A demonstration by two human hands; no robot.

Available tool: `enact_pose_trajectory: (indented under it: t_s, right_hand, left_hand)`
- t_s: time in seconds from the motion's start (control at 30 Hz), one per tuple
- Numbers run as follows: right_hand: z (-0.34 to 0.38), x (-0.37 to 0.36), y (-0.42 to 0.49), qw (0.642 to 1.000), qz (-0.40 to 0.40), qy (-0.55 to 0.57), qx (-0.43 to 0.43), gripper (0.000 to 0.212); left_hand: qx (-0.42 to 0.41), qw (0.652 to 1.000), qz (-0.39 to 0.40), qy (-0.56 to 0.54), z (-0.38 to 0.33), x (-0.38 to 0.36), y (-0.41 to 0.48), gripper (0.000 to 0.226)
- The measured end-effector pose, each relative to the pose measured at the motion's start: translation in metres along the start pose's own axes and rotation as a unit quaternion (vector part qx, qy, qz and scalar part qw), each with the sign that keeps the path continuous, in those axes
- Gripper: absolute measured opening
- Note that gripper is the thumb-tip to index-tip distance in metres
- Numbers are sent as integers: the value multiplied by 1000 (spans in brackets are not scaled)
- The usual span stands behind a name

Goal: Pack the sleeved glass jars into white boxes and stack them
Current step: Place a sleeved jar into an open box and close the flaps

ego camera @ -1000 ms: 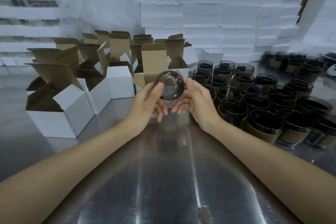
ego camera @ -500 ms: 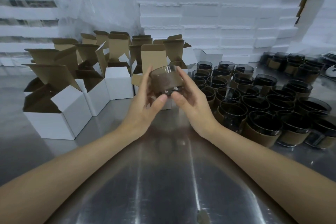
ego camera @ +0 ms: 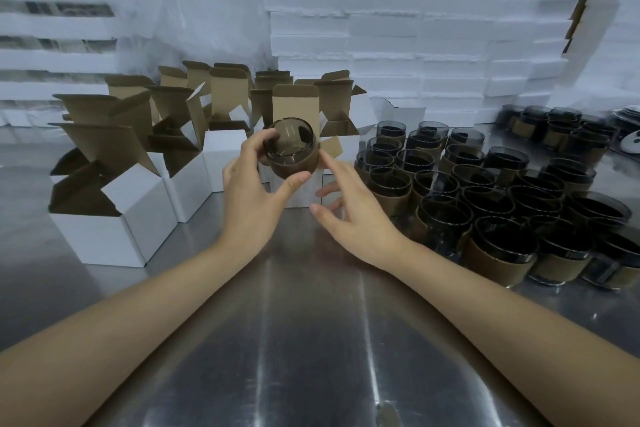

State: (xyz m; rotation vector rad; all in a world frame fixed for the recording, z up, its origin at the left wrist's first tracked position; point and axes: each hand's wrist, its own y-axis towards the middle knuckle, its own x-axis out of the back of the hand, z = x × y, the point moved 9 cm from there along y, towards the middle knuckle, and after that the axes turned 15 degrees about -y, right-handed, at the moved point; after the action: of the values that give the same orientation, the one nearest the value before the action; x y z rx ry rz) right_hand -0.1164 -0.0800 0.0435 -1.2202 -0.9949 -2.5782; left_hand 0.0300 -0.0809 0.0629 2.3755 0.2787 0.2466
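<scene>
Above the steel table (ego camera: 311, 340), left fingers (ego camera: 253, 148) grip an empty sleeved jar (ego camera: 293, 153); right fingers (ego camera: 334, 168) spread free.

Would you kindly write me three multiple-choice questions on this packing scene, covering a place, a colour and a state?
1. Where on the metal table do the waiting sleeved jars stand?
A) to the person's left
B) to the person's right
C) inside boxes

2. What colour are the open boxes inside?
A) red
B) blue
C) brown

3. What is the left hand doing?
A) gripping a jar
B) lying flat
C) folding a flap

Answers:
1 B, they cluster to the right of the hands.
2 C, the raised flaps show brown card.
3 A, its thumb and fingers curl round the jar.
</scene>
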Motion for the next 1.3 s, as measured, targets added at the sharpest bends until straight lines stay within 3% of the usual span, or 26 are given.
enact_pose_trajectory:
  t_s: [0.23, 0.53, 0.7, 0.93, 1.13, 1.3]
  right_hand:
    - [14, 1, -5, 995, -4, -66, 73, 50]
    - [11, 11, -3, 984, -51, -162, 50, 29]
    - [8, 27, -6, 988, -114, -103, 20, 9]
    - [-11, 25, -3, 993, -69, 48, -85, 6]
    - [-18, 24, -5, 985, -91, 92, -118, 8]
    - [-22, 23, -4, 984, -97, 81, -125, 16]
  left_hand:
    - [1, 1000, -28, -10, -4, 9, 2, 62]
    - [-18, 999, 8, 36, -11, 0, 1, 59]
    - [-65, 995, 28, 70, -17, -4, -1, 59]
    - [-117, 977, 38, 173, -23, -7, 0, 47]
    - [-62, 984, 11, 169, -14, -1, -1, 50]
    - [-40, 971, 74, 223, -7, -11, 1, 41]
